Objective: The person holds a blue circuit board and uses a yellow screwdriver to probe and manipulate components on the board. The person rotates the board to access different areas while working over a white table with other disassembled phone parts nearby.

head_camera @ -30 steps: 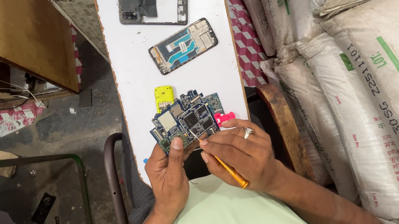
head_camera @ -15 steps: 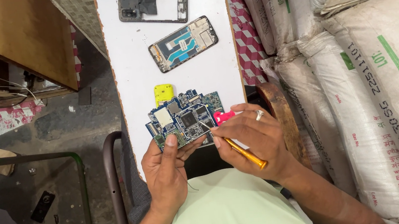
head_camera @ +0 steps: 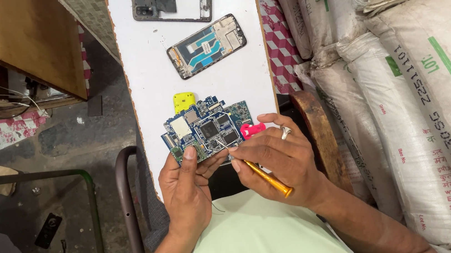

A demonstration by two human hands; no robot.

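Circuit board (head_camera: 206,129): blue, chips facing up, held over the near end of the white table (head_camera: 147,68).
Left hand (head_camera: 187,189): fingers closed on the board's near edge, thumb pressing on top.
Right hand (head_camera: 279,157): fingers closed around an orange-handled screwdriver (head_camera: 255,171), tip touching the board.
Pink piece (head_camera: 252,130): just beside the board, at the right fingers.
Yellow piece (head_camera: 184,101): just beyond the board.
Phone chassis (head_camera: 206,46): mid-table, holding boards and a blue flex.
Empty phone frame (head_camera: 172,2): far end.

We have one view only, from a camera worn on the head, looking steeply down and close over the white table (head_camera: 147,68). Our own lap fills the bottom of the frame, the floor the left, stacked sacks (head_camera: 417,95) the right.
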